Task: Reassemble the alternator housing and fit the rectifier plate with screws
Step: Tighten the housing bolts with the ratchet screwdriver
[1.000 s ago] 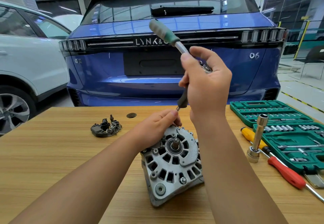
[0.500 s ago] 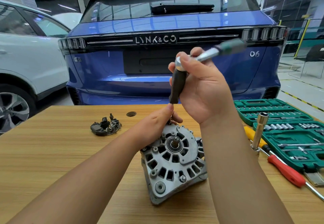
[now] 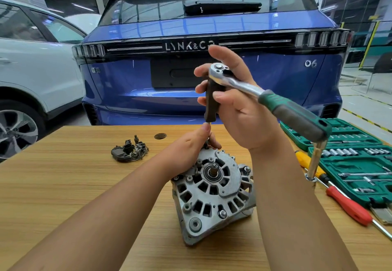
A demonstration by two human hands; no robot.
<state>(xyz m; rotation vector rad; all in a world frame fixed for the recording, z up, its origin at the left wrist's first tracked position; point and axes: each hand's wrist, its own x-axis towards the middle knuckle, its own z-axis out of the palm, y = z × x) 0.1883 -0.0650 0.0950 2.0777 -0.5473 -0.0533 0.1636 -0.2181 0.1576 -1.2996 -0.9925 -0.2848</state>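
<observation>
The grey alternator housing (image 3: 212, 194) stands on its edge on the wooden table (image 3: 63, 186), shaft end facing me. My left hand (image 3: 191, 145) pinches a long bolt at the housing's top rim. My right hand (image 3: 237, 105) holds a ratchet wrench (image 3: 273, 101) by its chrome head, fingers round the dark socket extension (image 3: 211, 101) that points down onto the bolt. The ratchet's green handle sticks out to the right. The black rectifier plate (image 3: 129, 151) lies apart on the table at the left.
A green socket set case (image 3: 350, 160) lies open at the right, with a red-handled screwdriver (image 3: 347, 207), a yellow-handled one (image 3: 305, 160) and an upright chrome socket bar (image 3: 315, 162) beside it. A blue car (image 3: 191, 90) stands behind the table, a white car (image 3: 31, 69) at the left.
The ratchet handle has swung from pointing up-left, round to the right and down toward me. My left hand has stayed at the housing's top rim.
</observation>
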